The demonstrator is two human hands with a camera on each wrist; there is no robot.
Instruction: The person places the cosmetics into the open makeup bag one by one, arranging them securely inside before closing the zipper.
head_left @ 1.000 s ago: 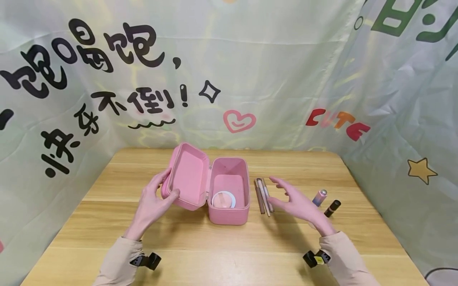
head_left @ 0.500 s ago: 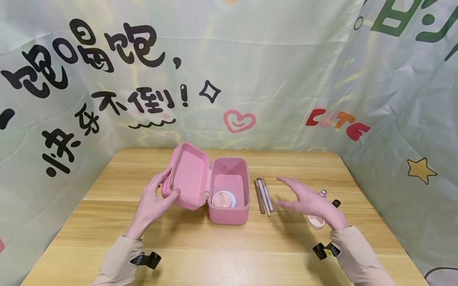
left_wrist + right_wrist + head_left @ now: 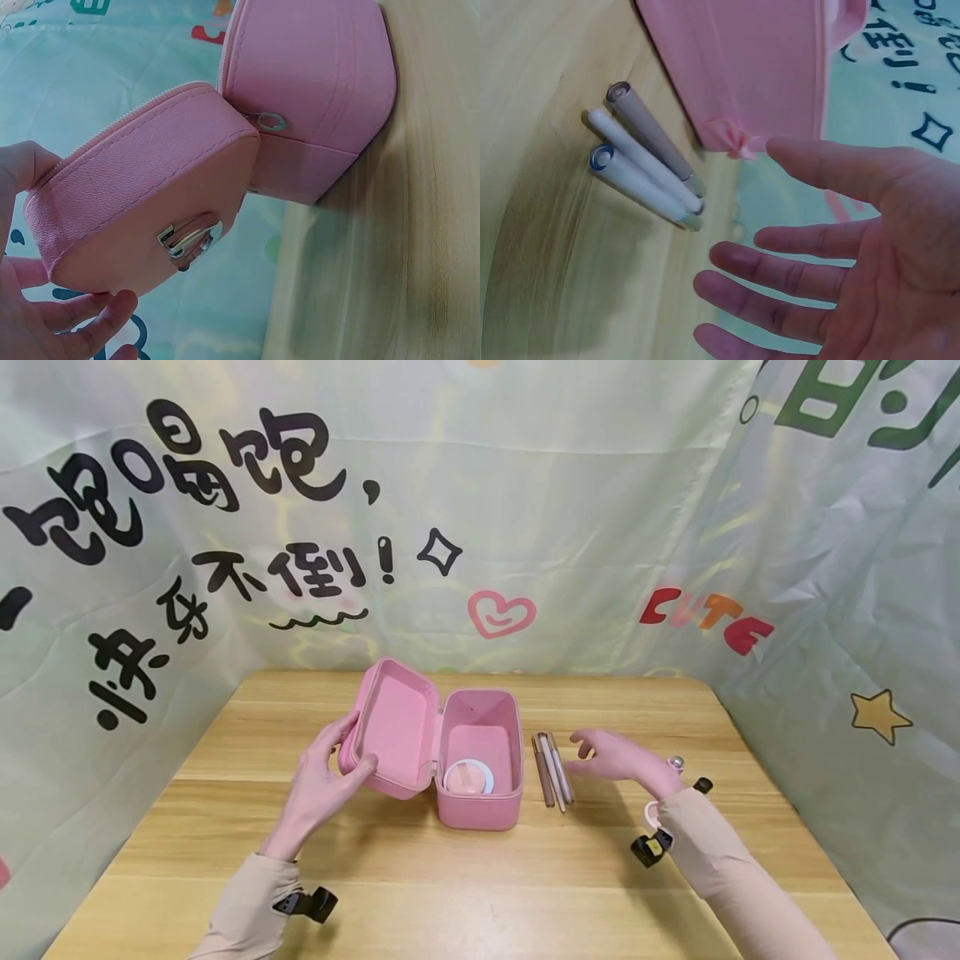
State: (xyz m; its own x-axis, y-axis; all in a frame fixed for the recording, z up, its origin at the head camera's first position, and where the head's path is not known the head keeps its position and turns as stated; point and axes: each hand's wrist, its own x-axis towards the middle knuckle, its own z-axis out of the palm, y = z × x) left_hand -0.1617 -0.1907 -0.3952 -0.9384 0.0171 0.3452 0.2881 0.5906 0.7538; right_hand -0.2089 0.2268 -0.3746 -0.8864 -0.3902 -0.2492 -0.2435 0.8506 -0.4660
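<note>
A pink zip case [image 3: 480, 812] stands on the table with its lid [image 3: 400, 727] swung out to the left. My left hand [image 3: 318, 789] holds that lid, thumb over the rim and fingers behind it; the left wrist view shows a metal buckle [image 3: 191, 238] on the lid's outer face. Inside the case lies a round white and pale pink item [image 3: 467, 777]. Three slim pen-like sticks [image 3: 553, 774], brown and whitish, lie right of the case. Just beyond their right side, my right hand [image 3: 617, 757] hovers with fingers spread and nothing in it.
Behind my right wrist, a small silver-topped tube [image 3: 677, 764], a black cap end [image 3: 702, 786] and a white round rim [image 3: 651, 814] are partly hidden. A printed cloth [image 3: 585, 527] hangs at the back and sides of the wooden table [image 3: 480, 893].
My right hand drew away to the right from the sticks, then came back slightly left toward them, its forearm swinging round. My left hand and the lid stayed put.
</note>
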